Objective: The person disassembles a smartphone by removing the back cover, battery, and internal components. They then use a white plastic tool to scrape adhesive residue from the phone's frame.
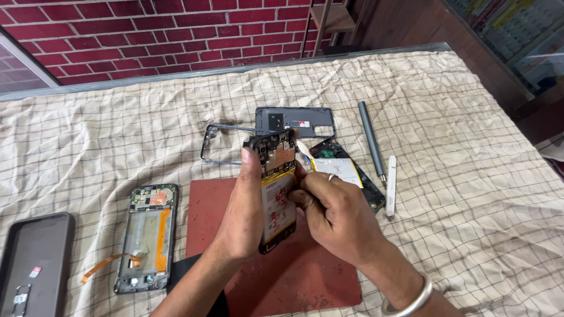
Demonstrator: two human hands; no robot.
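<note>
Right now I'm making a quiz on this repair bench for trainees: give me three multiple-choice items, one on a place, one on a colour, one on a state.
1. Where does the grey screwdriver lie?
A. on the red mat
B. on the checked cloth, right of the hands
C. inside a phone case

2. What colour is the mat under the hands?
A. red
B. blue
C. green

3. How is the opened phone in hand?
A. flat on the mat
B. lifted, left hand gripping it, right hand at its battery side
C. closed with its back cover on

Answers: 1 B, it rests on cloth beside a white tool. 2 A, the mat is plainly red. 3 B, both hands hold it up.
</note>
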